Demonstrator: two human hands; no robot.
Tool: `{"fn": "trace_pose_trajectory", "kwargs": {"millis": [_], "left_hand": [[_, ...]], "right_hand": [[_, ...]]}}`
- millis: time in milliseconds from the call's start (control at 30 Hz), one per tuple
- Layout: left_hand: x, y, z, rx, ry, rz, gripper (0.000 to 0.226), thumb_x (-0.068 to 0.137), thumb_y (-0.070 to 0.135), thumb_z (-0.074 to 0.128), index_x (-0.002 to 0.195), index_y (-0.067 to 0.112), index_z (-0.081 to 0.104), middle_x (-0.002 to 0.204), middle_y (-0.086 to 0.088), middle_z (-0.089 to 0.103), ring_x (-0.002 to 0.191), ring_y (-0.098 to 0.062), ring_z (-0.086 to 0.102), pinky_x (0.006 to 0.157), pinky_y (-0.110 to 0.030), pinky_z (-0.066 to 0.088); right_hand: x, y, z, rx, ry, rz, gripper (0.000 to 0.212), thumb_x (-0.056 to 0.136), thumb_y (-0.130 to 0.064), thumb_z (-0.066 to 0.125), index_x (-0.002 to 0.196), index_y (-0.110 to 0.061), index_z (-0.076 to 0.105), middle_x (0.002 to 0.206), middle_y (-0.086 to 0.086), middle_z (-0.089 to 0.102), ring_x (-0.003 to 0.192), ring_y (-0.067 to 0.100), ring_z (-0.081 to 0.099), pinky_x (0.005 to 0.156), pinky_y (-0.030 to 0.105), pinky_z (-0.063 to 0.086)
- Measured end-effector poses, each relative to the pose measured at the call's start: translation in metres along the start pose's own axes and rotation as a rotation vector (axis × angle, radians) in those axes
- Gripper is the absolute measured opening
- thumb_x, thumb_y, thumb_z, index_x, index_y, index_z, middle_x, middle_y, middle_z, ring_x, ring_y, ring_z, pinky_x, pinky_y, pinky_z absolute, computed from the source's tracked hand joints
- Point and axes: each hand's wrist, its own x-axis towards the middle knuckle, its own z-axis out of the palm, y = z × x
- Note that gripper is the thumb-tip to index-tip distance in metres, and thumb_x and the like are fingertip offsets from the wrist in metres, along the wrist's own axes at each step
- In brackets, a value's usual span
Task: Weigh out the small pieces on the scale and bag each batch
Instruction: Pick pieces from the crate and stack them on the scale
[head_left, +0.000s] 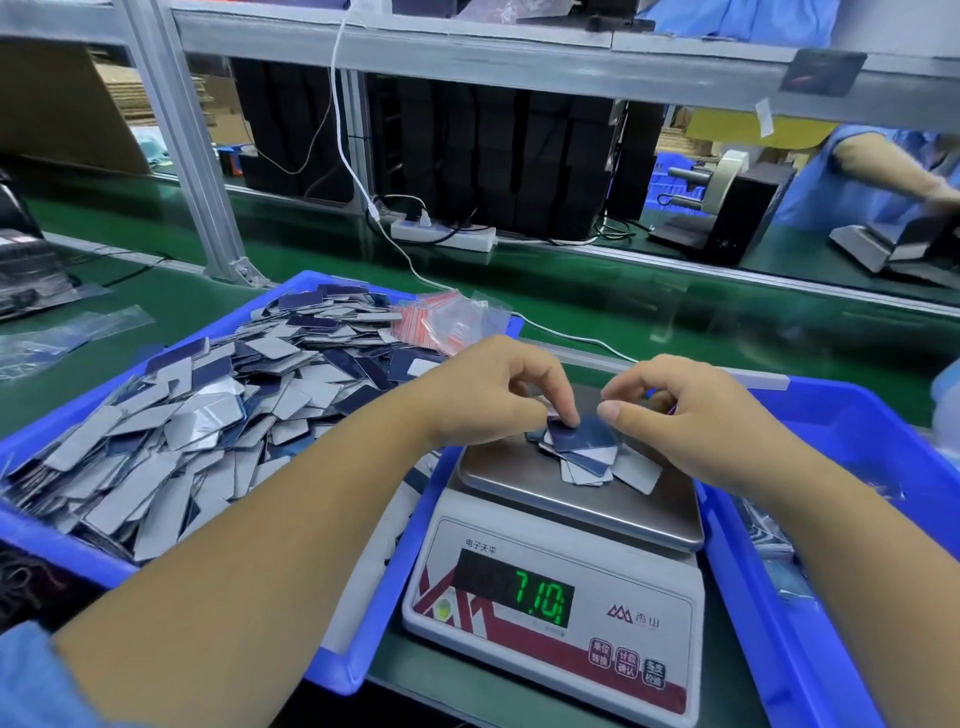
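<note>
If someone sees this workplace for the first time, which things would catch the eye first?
Probably the green 7.10 glowing on the scale in front. Next, the left hand and right hand meeting over a small heap of pieces on its pan. The blue tray at left, piled with grey and dark blue pieces, fills much of the view.

Left hand (488, 395) covers part of the small stack (587, 452) on the scale (561, 571) pan — piece count unreadable. Right hand (691, 410): fingertips curled, a grip can't be confirmed. Right bin (852, 431) cut off by frame edge; its contents mostly behind the forearm. Display's (540, 597) last digit blurred.
</note>
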Motion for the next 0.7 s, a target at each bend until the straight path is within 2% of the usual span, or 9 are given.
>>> {"fn": "trace_pose_trajectory", "kwargs": {"millis": [67,100,167,200,233,333,467,533,700], "left_hand": [[0.000,0.001,-0.001,-0.003,0.021,0.005,0.031,0.084,-0.003,0.058,0.088,0.020,0.078,0.094,0.003,0.076,0.096,-0.037,0.067,0.088,-0.048,0.056],[0.000,0.001,-0.001,-0.017,0.036,0.001,0.030,0.084,-0.004,0.058,0.087,0.019,0.077,0.089,0.009,0.076,0.089,-0.034,0.068,0.082,-0.044,0.058],[0.002,-0.001,-0.001,-0.038,0.090,-0.018,0.028,0.085,-0.003,0.059,0.086,0.020,0.075,0.077,0.014,0.070,0.066,-0.008,0.064,0.064,-0.020,0.053],[0.004,-0.003,-0.002,-0.014,0.134,-0.025,0.027,0.086,0.000,0.059,0.087,0.023,0.073,0.076,0.015,0.065,0.060,0.002,0.056,0.058,-0.009,0.044],[0.006,-0.006,-0.003,0.038,0.174,-0.038,0.024,0.088,0.005,0.061,0.089,0.027,0.071,0.080,0.015,0.060,0.061,0.007,0.051,0.058,-0.005,0.039],[0.011,-0.016,-0.009,0.219,0.159,-0.155,0.009,0.091,0.028,0.063,0.096,0.036,0.063,0.098,0.014,0.050,0.074,0.011,0.049,0.060,-0.010,0.034],[0.014,-0.025,-0.011,0.345,0.062,-0.296,0.009,0.091,0.042,0.062,0.097,0.036,0.059,0.106,0.008,0.047,0.105,-0.015,0.045,0.076,-0.027,0.035],[0.014,-0.025,-0.010,0.354,0.070,-0.317,0.010,0.090,0.046,0.062,0.092,0.038,0.057,0.104,0.009,0.046,0.110,-0.018,0.041,0.083,-0.033,0.034],[0.014,-0.025,-0.006,0.382,0.066,-0.319,0.013,0.089,0.049,0.063,0.091,0.039,0.055,0.102,0.010,0.045,0.112,-0.016,0.036,0.085,-0.034,0.034]], "right_hand": [[-0.001,-0.001,0.002,-0.014,-0.024,-0.010,0.008,0.081,-0.051,0.068,0.082,-0.043,0.069,0.089,-0.031,0.058,0.078,-0.004,0.056,0.066,0.021,0.040],[-0.001,-0.002,0.002,-0.021,-0.026,-0.013,0.008,0.081,-0.050,0.068,0.082,-0.042,0.070,0.089,-0.030,0.058,0.078,-0.003,0.056,0.066,0.021,0.041],[-0.001,-0.003,0.001,-0.018,-0.012,-0.011,0.008,0.081,-0.049,0.068,0.081,-0.041,0.070,0.087,-0.022,0.060,0.077,-0.003,0.056,0.065,0.021,0.040],[-0.001,-0.003,0.000,-0.017,-0.001,-0.010,0.008,0.081,-0.049,0.069,0.080,-0.041,0.070,0.085,-0.018,0.061,0.075,-0.004,0.055,0.064,0.020,0.038],[-0.001,-0.004,0.000,-0.019,0.008,-0.008,0.008,0.082,-0.048,0.069,0.080,-0.040,0.070,0.085,-0.015,0.061,0.074,-0.005,0.053,0.063,0.020,0.037],[-0.001,-0.004,-0.003,-0.053,0.015,0.009,0.013,0.082,-0.050,0.069,0.079,-0.037,0.069,0.085,-0.012,0.062,0.072,-0.006,0.052,0.062,0.021,0.036],[0.000,-0.002,-0.003,-0.094,-0.022,0.085,0.033,0.073,-0.065,0.066,0.080,-0.033,0.065,0.083,-0.010,0.064,0.070,0.001,0.055,0.063,0.026,0.043],[-0.001,-0.001,-0.002,-0.094,-0.039,0.129,0.044,0.066,-0.073,0.065,0.084,-0.033,0.064,0.086,-0.012,0.064,0.078,0.004,0.059,0.065,0.026,0.045],[-0.001,-0.004,0.002,-0.105,-0.066,0.178,0.072,0.045,-0.094,0.055,0.089,-0.037,0.060,0.090,-0.018,0.061,0.086,-0.002,0.058,0.065,0.024,0.042]]}}
